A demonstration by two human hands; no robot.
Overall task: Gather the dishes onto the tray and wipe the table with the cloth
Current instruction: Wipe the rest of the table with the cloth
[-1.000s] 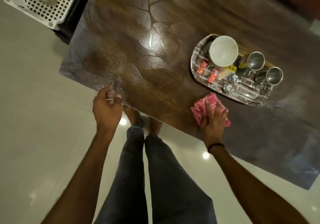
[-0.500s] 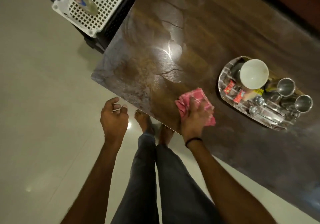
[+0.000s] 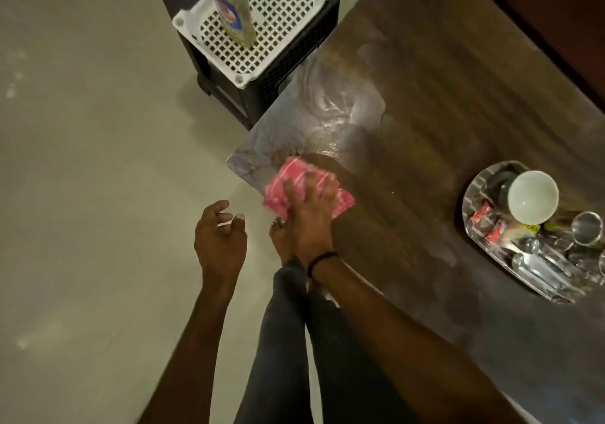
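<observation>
My right hand (image 3: 311, 211) presses flat on a pink striped cloth (image 3: 291, 178) near the near-left corner of the dark wooden table (image 3: 425, 96). My left hand (image 3: 219, 243) hangs off the table over the floor, fingers loosely curled, holding nothing. At the right a steel tray (image 3: 474, 243) holds a white bowl (image 3: 532, 196), steel cups (image 3: 587, 229), spoons and red sachets (image 3: 479, 215). Wet streaks shine on the table's left end.
A white perforated basket (image 3: 262, 21) sits on a black stand beside the table's left end, with a clear bottle (image 3: 232, 1) in it. Pale tiled floor (image 3: 98, 161) lies to the left. My legs and bare feet stand at the table's edge.
My right hand has slid the cloth leftward along the near edge, from beside the tray to the table's corner. My left hand has come off the table edge.
</observation>
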